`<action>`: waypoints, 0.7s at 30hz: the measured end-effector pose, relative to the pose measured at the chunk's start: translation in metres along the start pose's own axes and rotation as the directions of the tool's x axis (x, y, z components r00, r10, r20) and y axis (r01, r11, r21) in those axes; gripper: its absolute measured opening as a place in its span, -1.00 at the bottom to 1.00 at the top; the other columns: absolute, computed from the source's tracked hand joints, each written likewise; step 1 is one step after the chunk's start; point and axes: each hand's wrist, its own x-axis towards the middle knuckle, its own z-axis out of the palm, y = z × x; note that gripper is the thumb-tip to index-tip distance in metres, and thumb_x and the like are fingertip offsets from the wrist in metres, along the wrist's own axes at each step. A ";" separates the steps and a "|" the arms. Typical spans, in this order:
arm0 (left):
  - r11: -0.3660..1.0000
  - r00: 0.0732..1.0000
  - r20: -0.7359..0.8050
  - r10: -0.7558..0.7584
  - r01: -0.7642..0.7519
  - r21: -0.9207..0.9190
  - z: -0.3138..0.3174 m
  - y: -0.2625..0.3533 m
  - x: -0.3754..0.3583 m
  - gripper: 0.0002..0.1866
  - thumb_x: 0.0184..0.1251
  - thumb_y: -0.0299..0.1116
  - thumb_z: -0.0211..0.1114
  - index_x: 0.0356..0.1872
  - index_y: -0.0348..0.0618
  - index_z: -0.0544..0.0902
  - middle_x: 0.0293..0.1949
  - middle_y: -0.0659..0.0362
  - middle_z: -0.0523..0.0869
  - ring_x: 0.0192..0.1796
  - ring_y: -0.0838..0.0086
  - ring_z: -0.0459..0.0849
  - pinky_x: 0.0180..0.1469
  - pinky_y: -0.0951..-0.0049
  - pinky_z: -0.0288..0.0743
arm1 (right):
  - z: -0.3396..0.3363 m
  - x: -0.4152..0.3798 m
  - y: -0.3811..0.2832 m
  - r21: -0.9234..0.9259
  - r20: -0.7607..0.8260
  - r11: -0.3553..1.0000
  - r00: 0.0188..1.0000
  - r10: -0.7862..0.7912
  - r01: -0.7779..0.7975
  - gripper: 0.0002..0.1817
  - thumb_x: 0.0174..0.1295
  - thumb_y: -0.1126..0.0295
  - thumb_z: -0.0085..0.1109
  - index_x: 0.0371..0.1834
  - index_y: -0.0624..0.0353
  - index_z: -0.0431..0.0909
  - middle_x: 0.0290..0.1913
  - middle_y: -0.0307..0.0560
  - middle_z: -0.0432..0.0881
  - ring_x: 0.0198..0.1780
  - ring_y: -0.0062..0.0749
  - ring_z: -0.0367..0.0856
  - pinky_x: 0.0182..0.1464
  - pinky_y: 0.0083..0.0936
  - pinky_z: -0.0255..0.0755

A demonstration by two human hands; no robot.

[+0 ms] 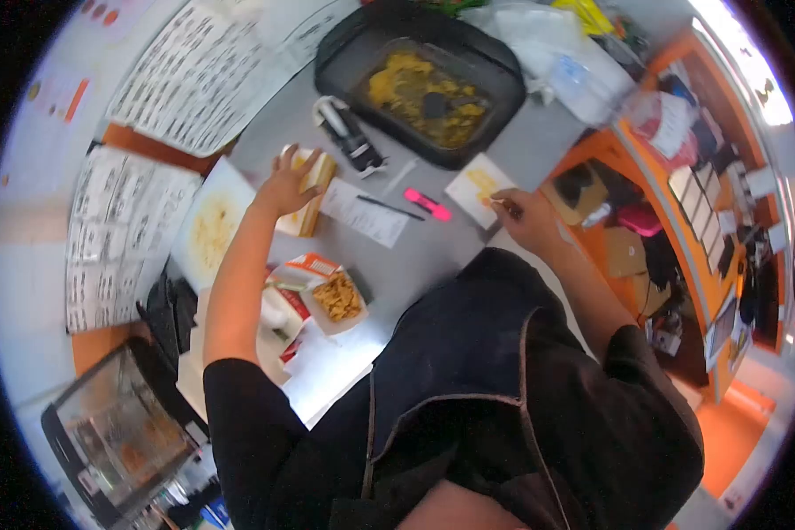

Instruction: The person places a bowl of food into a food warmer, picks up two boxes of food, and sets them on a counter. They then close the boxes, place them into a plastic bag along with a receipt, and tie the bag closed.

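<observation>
My left hand (pixel 284 187) lies over a yellow-and-white box (pixel 309 205), fingers spread across its upper part. My right hand (pixel 523 221) is closed, its fingertips pinching the near right edge of a flat white paper item with yellow print (pixel 473 187); its exact kind I cannot make out. Between my hands are a printed slip of paper (pixel 362 215), a black pen (pixel 390 208) lying across it, and a pink highlighter (pixel 427 204). Closer to me, an open carton (pixel 338 299) holds brown, crumbly food, beside red-and-white packaging (pixel 289 305).
A large black pan (pixel 503 75) with yellowish food remains sits at the back, a black-and-white device (pixel 349 137) before it. To the left is a stained white board (pixel 210 231). Plastic bags (pixel 539 35) lie at the back right. Orange shelving (pixel 645 163) stands on the right.
</observation>
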 end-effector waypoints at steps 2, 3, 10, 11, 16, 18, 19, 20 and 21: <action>1.000 0.999 0.053 -0.007 0.007 0.005 -0.007 0.010 0.006 -0.10 0.42 0.13 0.29 0.69 0.40 0.03 0.60 -0.33 0.03 0.62 -0.33 0.05 0.62 -0.22 0.00 | -0.017 -0.021 0.022 0.066 -0.137 0.993 0.985 0.105 -0.096 -0.78 0.36 0.34 0.34 -0.07 0.26 0.70 -0.38 0.03 0.75 -0.47 -0.32 0.66 -0.34 -0.38 0.54; 1.000 0.997 0.069 -0.026 0.026 -0.004 -0.010 0.013 0.007 -0.10 0.40 0.08 0.32 0.68 0.35 0.07 0.58 -0.33 0.07 0.62 -0.31 0.06 0.61 -0.24 -0.03 | -0.020 -0.026 0.031 0.059 -0.156 0.993 0.981 0.114 -0.105 -0.78 0.36 0.34 0.34 -0.07 0.26 0.70 -0.38 0.03 0.75 -0.47 -0.32 0.66 -0.34 -0.38 0.54; 0.964 0.964 0.089 -0.251 0.257 -0.064 -0.014 0.038 0.017 -0.14 0.24 -0.11 0.43 0.58 0.23 0.24 0.58 -0.29 0.07 0.61 -0.30 0.08 0.60 -0.31 0.00 | -0.057 0.028 0.047 0.129 -0.152 0.988 0.983 0.102 -0.083 -0.80 0.43 0.34 0.27 -0.13 0.29 0.69 -0.38 0.00 0.75 -0.41 -0.39 0.68 -0.29 -0.44 0.54; 0.962 0.962 0.087 -0.258 0.264 -0.065 -0.013 0.039 0.019 -0.14 0.24 -0.11 0.43 0.58 0.23 0.24 0.58 -0.29 0.07 0.61 -0.30 0.08 0.60 -0.31 0.00 | -0.068 0.046 0.051 0.206 -0.130 0.973 0.983 0.131 -0.103 -0.78 0.45 0.32 0.24 -0.14 0.29 0.70 -0.37 0.00 0.75 -0.39 -0.38 0.69 -0.26 -0.43 0.55; 0.960 0.964 0.114 -0.239 0.253 -0.122 -0.057 0.037 0.015 -0.05 0.26 -0.07 0.47 0.63 0.28 0.12 0.65 -0.17 -0.07 0.63 -0.28 0.05 0.56 -0.30 0.14 | -0.130 0.179 0.092 0.026 -0.303 0.994 0.948 -0.092 0.105 -0.75 0.48 0.27 0.18 -0.09 0.25 0.69 -0.37 0.02 0.73 -0.30 -0.21 0.73 -0.15 -0.33 0.57; 0.942 0.946 0.065 -0.319 0.324 -0.093 -0.075 0.032 0.016 -0.06 0.29 -0.04 0.47 0.63 0.17 0.16 0.67 -0.14 -0.06 0.60 -0.25 0.15 0.55 -0.22 0.18 | -0.167 0.244 0.118 0.024 -0.315 0.987 0.938 -0.143 0.159 -0.79 0.44 0.34 0.17 -0.04 0.21 0.69 -0.33 0.07 0.74 -0.26 -0.13 0.75 -0.13 -0.28 0.58; 0.949 0.949 -0.021 -0.315 0.316 0.003 -0.077 0.018 0.010 -0.09 0.31 -0.03 0.46 0.62 0.09 0.19 0.67 -0.14 -0.01 0.57 -0.23 0.24 0.55 -0.15 0.21 | -0.181 0.284 0.138 -0.111 -0.344 0.978 0.916 -0.207 0.179 -0.79 0.39 0.41 0.16 0.00 0.18 0.69 -0.29 0.11 0.75 -0.23 -0.05 0.76 -0.13 -0.24 0.58; 0.929 0.926 -0.100 -0.363 0.353 -0.109 -0.089 0.016 0.005 -0.22 0.36 -0.03 0.43 0.53 -0.06 0.37 0.58 -0.15 0.27 0.50 -0.18 0.39 0.50 0.01 0.32 | -0.194 0.322 0.160 -0.196 -0.366 0.964 0.898 -0.243 0.181 -0.79 0.35 0.44 0.16 -0.01 0.17 0.70 -0.24 0.15 0.76 -0.20 0.01 0.76 -0.11 -0.21 0.59; 0.889 0.895 -0.079 -0.439 0.420 -0.183 -0.121 0.040 0.008 -0.30 0.40 -0.02 0.41 0.45 -0.16 0.48 0.44 -0.14 0.50 0.44 -0.13 0.49 0.45 0.14 0.39 | -0.205 0.363 0.187 -0.243 -0.329 0.952 0.908 -0.260 0.185 -0.80 0.30 0.47 0.17 -0.08 0.17 0.73 -0.19 0.16 0.77 -0.17 0.06 0.75 -0.08 -0.16 0.61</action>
